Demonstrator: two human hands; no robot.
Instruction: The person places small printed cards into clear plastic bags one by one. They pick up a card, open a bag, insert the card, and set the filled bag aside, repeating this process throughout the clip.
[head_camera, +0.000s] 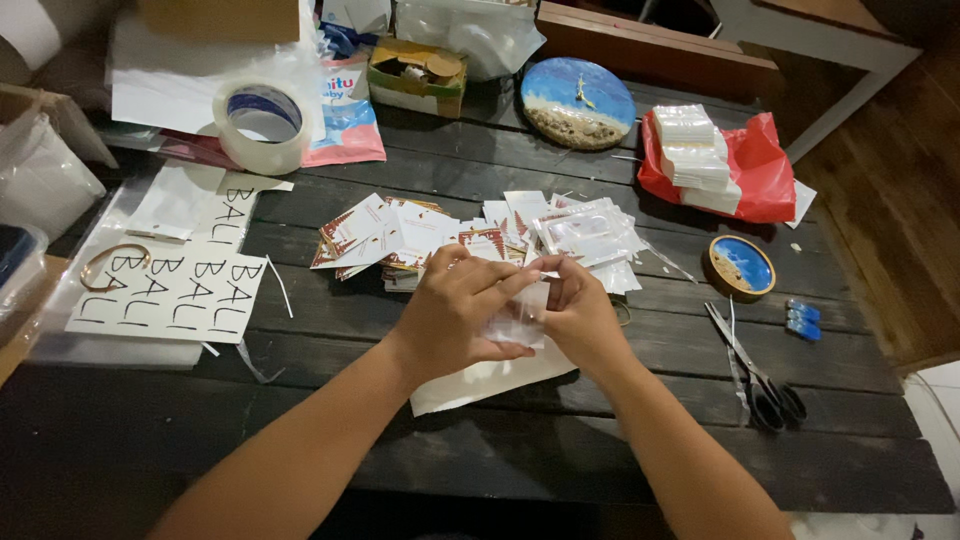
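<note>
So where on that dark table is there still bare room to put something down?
Bare wood runs along the near table edge, left of the scissors, and between the lettered sheet and the left hand. The card pile and far edge are crowded.

Looks like a home craft and packing setup, probably a small souvenir business. The dark plank table (620, 450) is buried in printed cards (400, 235), clear sleeves (695, 150), a tape roll (262, 125) by the far left corner, scissors (755, 375) near the right edge, and painted round plaques (578, 102).
</note>
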